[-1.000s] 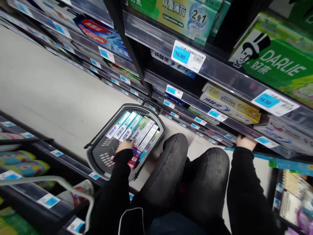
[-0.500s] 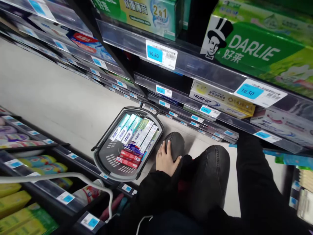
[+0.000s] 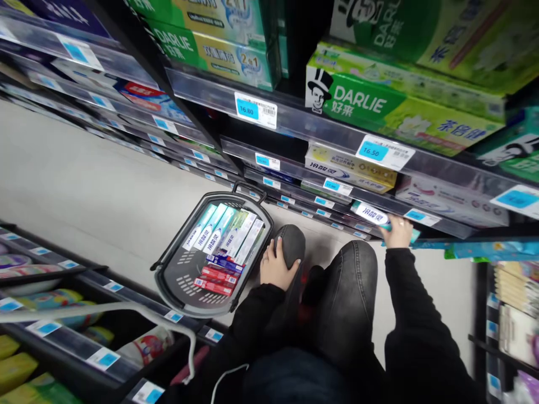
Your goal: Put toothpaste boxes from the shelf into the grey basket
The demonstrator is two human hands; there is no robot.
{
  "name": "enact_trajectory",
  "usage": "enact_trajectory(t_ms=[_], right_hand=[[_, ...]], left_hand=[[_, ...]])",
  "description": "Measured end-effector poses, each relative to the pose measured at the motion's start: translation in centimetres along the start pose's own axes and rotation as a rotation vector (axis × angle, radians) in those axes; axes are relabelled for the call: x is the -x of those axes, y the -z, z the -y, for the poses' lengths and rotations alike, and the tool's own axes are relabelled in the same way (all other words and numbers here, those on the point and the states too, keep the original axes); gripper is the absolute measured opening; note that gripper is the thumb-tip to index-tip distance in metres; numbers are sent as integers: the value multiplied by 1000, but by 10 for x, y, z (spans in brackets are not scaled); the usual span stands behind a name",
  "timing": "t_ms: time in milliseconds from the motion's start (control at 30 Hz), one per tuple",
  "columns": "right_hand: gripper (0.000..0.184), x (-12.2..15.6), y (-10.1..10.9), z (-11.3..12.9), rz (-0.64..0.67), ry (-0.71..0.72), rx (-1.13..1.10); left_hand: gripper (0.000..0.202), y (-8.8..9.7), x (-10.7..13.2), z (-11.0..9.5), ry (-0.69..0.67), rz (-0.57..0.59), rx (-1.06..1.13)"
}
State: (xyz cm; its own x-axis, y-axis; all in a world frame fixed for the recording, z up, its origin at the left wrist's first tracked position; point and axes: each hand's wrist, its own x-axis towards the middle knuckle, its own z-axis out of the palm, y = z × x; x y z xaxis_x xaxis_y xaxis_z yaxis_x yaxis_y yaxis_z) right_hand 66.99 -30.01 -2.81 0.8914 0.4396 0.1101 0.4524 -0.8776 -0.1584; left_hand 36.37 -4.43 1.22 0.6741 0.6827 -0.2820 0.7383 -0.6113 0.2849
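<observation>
White/teal box (image 3: pixel 371 214) in R hand (image 3: pixel 398 232), midsect. out of sight.

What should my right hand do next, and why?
Probably ease the box outward, away from the shelf: your right hand grips it close to that edge, and the basket still shows bare space.

The basket (image 3: pixel 180 275) stood on the floor (image 3: pixel 105 168) left of the left knee (image 3: pixel 294 240), its cartons (image 3: pixel 229 241) lying from the far end along the right edge, while the left hand (image 3: pixel 275 265) rested on this knee and the right hand (image 3: pixel 398 231), with a box (image 3: pixel 369 213), was near the front edge of the shelf (image 3: pixel 377 201).
</observation>
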Motion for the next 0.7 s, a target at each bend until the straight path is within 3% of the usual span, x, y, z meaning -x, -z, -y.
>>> enact_trajectory(t_ms=[100, 233, 300, 367, 433, 500, 600, 700], right_hand=[[37, 40, 15, 10, -56, 175, -120], [36, 78, 55, 37, -98, 291, -382], [41, 91, 83, 53, -78, 329, -575], [48, 102, 111, 69, -24, 354, -768], [54, 112, 137, 83, 56, 396, -926], [56, 121, 159, 94, 129, 468, -1051], [57, 135, 182, 109, 239, 576, -1200], [56, 151, 197, 123, 400, 634, -1319]], left_hand=[[79, 3, 1, 2, -37, -36, 116], [64, 29, 12, -8, -340, -137, 545], [74, 55, 24, -24, -521, -75, 816], [90, 86, 39, -43, -702, 77, 1005], [101, 118, 57, -62, -863, 210, 1059], [105, 145, 74, -76, -987, 269, 1043], [105, 177, 100, -89, -1132, 260, 984], [93, 198, 127, -98, -1256, 193, 890]])
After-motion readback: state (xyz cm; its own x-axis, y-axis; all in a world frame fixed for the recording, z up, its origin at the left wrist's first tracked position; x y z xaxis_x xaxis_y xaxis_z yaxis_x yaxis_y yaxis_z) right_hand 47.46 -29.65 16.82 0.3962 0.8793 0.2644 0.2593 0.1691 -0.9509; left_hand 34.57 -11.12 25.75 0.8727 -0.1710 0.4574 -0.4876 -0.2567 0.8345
